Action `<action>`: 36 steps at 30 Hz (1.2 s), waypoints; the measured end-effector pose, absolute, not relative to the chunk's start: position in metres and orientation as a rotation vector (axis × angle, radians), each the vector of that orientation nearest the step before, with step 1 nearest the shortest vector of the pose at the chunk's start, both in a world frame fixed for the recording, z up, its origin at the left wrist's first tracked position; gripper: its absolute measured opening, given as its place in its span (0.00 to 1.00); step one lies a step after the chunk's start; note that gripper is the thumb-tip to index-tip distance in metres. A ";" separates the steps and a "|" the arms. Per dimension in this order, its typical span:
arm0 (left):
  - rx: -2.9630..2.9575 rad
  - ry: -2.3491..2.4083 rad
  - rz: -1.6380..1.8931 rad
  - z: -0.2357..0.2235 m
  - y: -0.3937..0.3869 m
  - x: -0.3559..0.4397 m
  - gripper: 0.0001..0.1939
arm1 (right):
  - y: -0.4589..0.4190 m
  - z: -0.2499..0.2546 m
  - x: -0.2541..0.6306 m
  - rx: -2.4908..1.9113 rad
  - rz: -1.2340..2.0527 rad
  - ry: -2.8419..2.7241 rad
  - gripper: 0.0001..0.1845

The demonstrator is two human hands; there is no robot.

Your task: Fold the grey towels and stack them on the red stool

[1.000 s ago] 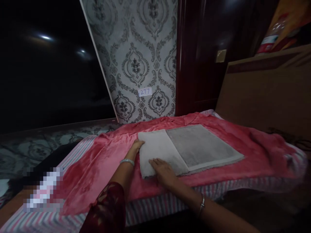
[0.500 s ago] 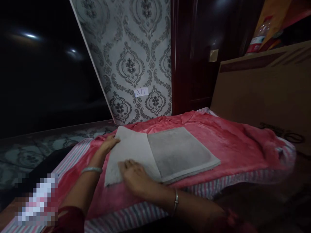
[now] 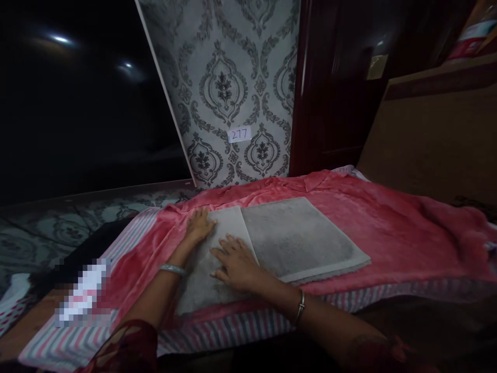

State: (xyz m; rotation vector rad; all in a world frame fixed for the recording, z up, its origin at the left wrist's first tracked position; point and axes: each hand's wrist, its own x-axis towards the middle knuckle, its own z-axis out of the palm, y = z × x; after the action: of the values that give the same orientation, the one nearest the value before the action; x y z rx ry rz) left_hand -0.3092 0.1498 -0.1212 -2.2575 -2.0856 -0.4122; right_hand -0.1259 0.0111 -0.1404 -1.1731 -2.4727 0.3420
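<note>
A grey cloth with a pale underside lies on a pink blanket, partly folded, so a whitish panel shows on its left half. My left hand rests at the upper left edge of this cloth with its fingers spread. Flat on the left half lies my right hand, fingers apart and pointing toward the upper left. Part of the cloth's left half is hidden under my hands and forearms.
The pink blanket covers a striped sheet. A large dark screen stands at the left, a cardboard box at the right. A paper label reading 277 is on the patterned wall. A bottle is at upper right.
The view has shifted, so the scene sits lower left to right of before. My left hand has flattened onto the cloth's edge; my right hand's fingers have spread. Less of the whitish panel shows.
</note>
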 end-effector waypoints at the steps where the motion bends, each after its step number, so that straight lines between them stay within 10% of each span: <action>1: -2.320 -2.030 -0.312 -0.126 0.150 -0.299 0.34 | 0.013 -0.147 -0.122 -1.184 0.370 -2.497 0.36; 24: -2.492 -1.875 -0.039 -0.162 0.169 -0.196 0.31 | -0.001 -0.178 -0.035 -0.863 0.631 -2.493 0.28; 36: -2.546 -1.882 -0.079 -0.145 0.159 -0.207 0.29 | 0.055 -0.196 0.169 -2.161 0.097 -1.607 0.27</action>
State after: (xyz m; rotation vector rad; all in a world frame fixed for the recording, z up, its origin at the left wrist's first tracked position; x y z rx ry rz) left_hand -0.2067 0.1590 -0.1446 -2.5465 -1.8823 -0.0791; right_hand 0.1691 0.0554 -0.1956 -2.1613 -1.6069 0.0966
